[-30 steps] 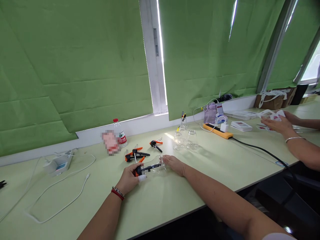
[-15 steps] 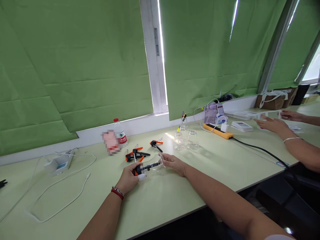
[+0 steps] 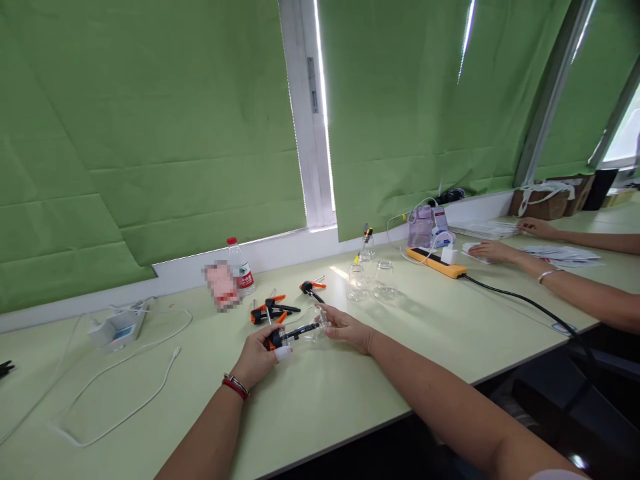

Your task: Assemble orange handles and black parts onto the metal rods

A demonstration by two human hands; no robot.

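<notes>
My left hand [image 3: 260, 357] is closed round the black and orange end of a clamp-like tool [image 3: 305, 330], whose dark bar lies inside a clear glass jar. At the jar's other end, my right hand [image 3: 345, 327] grips the glass with its fingers. The jar [image 3: 318, 333] is tilted on its side, just above the table. Behind my hands lie several black and orange clamps [image 3: 273, 310], and one more [image 3: 313, 289] sits a little to the right, near my right fingertips.
Clear glass jars [image 3: 384, 275] stand behind on the right, near an orange power strip [image 3: 435, 263]. A red-capped bottle [image 3: 245, 270] stands by the wall. White cables [image 3: 145, 347] cross the left. Another person's hands [image 3: 493, 251] touch papers at far right.
My right hand has shifted slightly on the jar's end, while my left hand keeps its place. The other person's hands have moved left to the stacks of papers.
</notes>
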